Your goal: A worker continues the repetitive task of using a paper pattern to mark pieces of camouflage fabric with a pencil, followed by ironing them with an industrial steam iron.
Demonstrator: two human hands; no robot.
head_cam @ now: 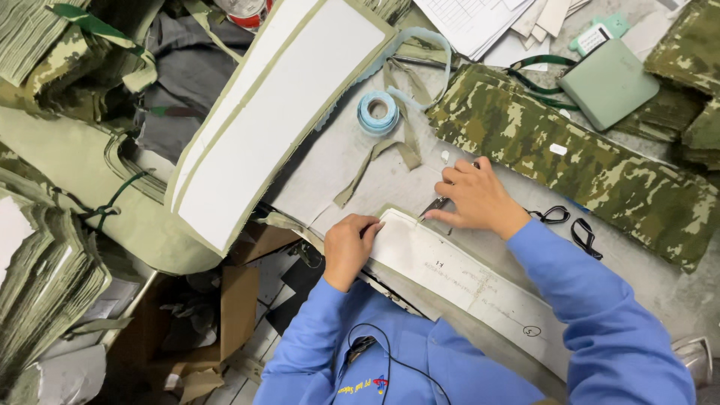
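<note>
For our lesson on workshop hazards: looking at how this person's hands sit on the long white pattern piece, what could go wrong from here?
The right hand works a thin dark tool close to the left hand, so a slip might nick its fingers. The white pattern piece runs along the table edge and could shift or slide off.

- The long white pattern strip [465, 281] lies flat under my fingers, running slantwise from mid-table toward the near right edge, with pen marks along it and olive fabric edging showing beneath.
- A thin dark marking tool [435, 206], pinched in my right fingertips, has its tip at the strip's rounded upper end.
</note>
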